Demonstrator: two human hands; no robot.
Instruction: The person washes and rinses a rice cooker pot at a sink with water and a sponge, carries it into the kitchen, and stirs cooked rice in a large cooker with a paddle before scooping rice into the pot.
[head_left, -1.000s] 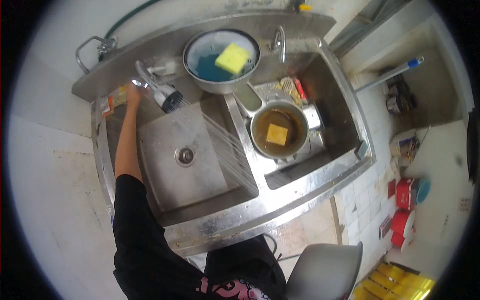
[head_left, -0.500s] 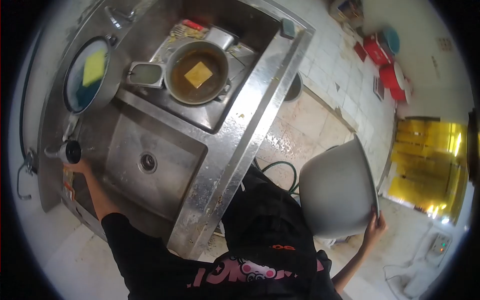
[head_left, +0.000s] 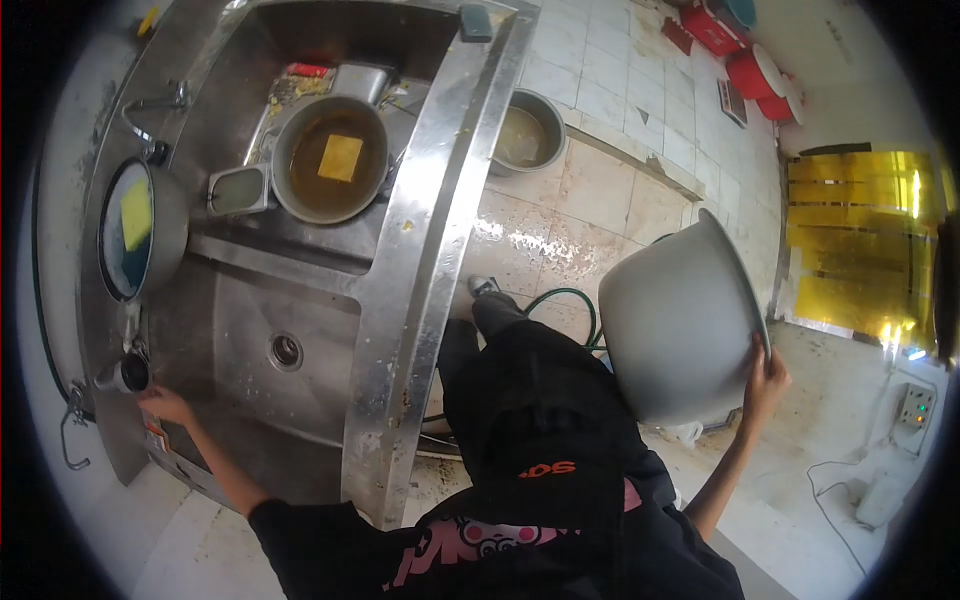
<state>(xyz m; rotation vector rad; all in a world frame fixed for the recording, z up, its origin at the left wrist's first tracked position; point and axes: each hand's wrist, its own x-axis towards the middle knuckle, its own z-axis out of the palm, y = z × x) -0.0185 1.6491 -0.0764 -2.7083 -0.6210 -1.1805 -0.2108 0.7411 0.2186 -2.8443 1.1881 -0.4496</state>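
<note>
Pot (head_left: 675,325) is tipped sideways off to the right, base toward the sink (head_left: 250,310), way nearer the right hand (head_left: 766,378), which is curled round its rim. Left hand (head_left: 165,404) is clear across by the sprayer (head_left: 134,373), can't tell if it's gripping.

plain grey pot (head_left: 675,325), black-faced sprayer (head_left: 133,372), yellow sponge (head_left: 136,215), brown liquid (head_left: 308,165), pink-printed black shirt (head_left: 345,550), green hose (head_left: 572,292)

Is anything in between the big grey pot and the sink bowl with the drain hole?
Yes: in this view, the person's black-clothed body and the long, shiny steel front edge lie between the big, round, grey metal pot and the rectangular steel sink bowl.
</note>
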